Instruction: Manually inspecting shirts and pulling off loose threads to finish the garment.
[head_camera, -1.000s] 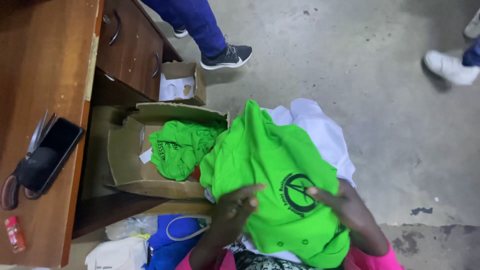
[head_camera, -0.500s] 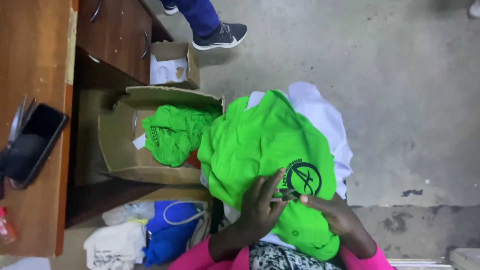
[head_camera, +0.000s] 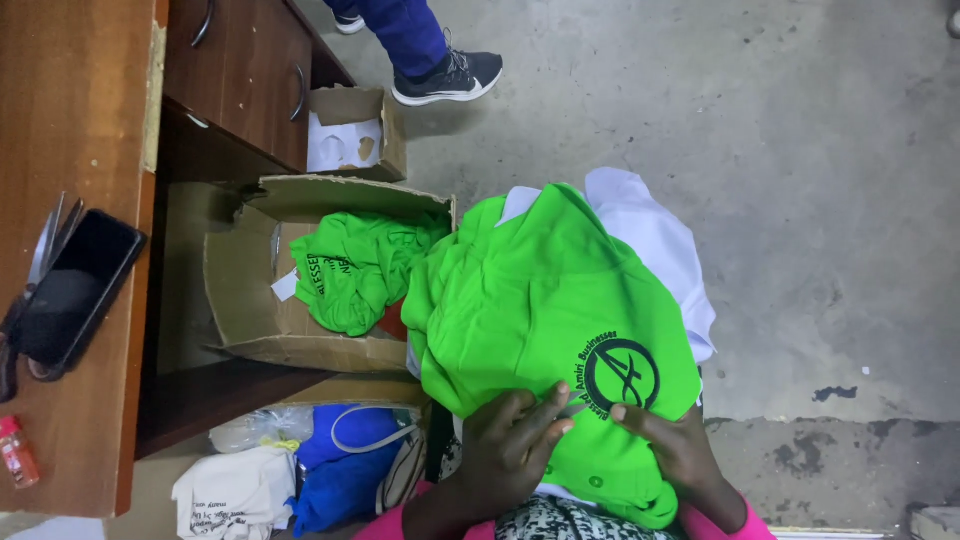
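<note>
A bright green shirt (head_camera: 535, 310) with a round black printed emblem lies spread over my lap, on top of a white garment (head_camera: 650, 230). My left hand (head_camera: 510, 440) rests on the shirt's near part, fingers bent and pinching the fabric just left of the emblem. My right hand (head_camera: 680, 450) presses on the cloth just below the emblem, its fingertips meeting those of the left. Something thin and pale shows between the fingertips; I cannot tell what it is.
An open cardboard box (head_camera: 250, 290) on the floor to the left holds another green shirt (head_camera: 350, 270). A wooden desk (head_camera: 80, 120) carries a phone (head_camera: 70, 295) and scissors (head_camera: 45, 240). A smaller box (head_camera: 350, 130), bags (head_camera: 330, 470) and another person's foot (head_camera: 450, 75) are nearby.
Both my hands have drawn together at the emblem; the left slid right across the shirt. The view shifted, so the box and desk sit further left.
</note>
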